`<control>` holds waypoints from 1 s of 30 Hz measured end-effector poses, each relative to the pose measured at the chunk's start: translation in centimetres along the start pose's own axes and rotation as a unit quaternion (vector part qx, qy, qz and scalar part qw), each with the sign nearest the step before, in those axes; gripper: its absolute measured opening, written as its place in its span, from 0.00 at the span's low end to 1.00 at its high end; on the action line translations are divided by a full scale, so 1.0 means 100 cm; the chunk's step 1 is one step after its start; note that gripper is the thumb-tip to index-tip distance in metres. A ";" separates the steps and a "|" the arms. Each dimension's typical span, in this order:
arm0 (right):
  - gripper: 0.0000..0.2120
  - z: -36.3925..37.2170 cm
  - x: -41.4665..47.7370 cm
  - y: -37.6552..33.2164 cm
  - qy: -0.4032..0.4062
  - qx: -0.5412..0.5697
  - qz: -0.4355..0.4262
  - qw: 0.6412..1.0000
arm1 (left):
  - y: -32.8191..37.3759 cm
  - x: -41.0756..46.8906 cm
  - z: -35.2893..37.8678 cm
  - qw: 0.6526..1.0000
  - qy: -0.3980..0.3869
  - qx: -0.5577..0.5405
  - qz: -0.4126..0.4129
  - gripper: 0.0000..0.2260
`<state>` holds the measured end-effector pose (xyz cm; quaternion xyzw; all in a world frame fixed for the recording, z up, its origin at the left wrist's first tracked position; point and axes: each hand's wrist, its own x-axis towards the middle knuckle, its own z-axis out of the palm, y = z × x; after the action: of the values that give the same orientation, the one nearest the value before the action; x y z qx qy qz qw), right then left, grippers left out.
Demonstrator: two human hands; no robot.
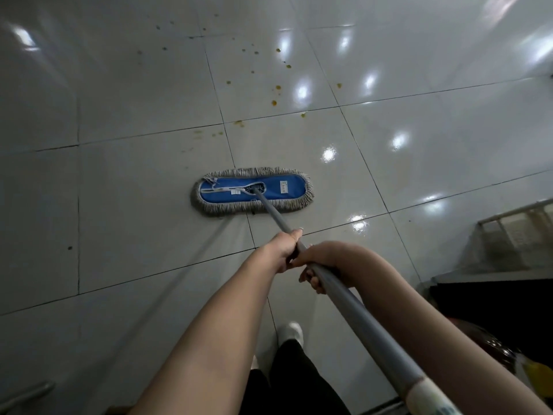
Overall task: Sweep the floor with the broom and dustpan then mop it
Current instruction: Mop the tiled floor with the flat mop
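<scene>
Blue mop head [253, 191], fringed in pale yarn, flat on the glossy tiled floor [119, 205], lying crosswise just beside a crossing of tile joints. Grey handle [359, 313] rising from the middle socket, back toward the camera and lower right. Scatter of yellow-brown spots [278, 88] ahead of the head: nearest faint ones a little beyond the fringe, denser cluster farther off and to the right. Wet or dried — not discernible.

Step in hand, as judged: mopping. Broom and dustpan nowhere in view. Spots not yet reached by the head.

Next move, as judged: forward push along the handle's line, head kept flat, slight bias to the right for the denser cluster; probably more than one pass.

Left hand [282, 250] lower on the handle, clenched round it, thumb laid along the top and pointing toward the head. Right hand [323, 265] just behind, close against the left, fingers [312, 284] curled under the shaft. Both grasping the handle, neither released.

Outward: white shoe [291, 330] and dark trouser leg below the arms; pale slatted rack [514, 229] at the right edge; small dark fleck [70, 248] on a left-hand tile; bright lamp reflections across the right half of the floor.
</scene>
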<state>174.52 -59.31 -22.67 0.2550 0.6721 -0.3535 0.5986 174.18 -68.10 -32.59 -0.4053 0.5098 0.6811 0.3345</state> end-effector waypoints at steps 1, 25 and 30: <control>0.13 -0.001 0.002 -0.007 -0.001 0.000 0.001 1.000 | 0.006 0.004 -0.002 1.000 0.000 -0.002 0.001 0.14; 0.11 -0.112 0.070 -0.259 -0.051 -0.014 -0.003 0.999 | 0.252 0.133 -0.028 0.999 0.039 -0.011 0.003 0.15; 0.11 -0.122 0.087 -0.302 -0.069 0.000 -0.001 0.998 | 0.292 0.158 -0.043 0.999 0.051 0.000 -0.006 0.16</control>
<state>142.47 -69.22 -25.67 0.2294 0.6297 -0.3702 0.6433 142.61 -79.05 -34.97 -0.4425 0.5236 0.6577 0.3122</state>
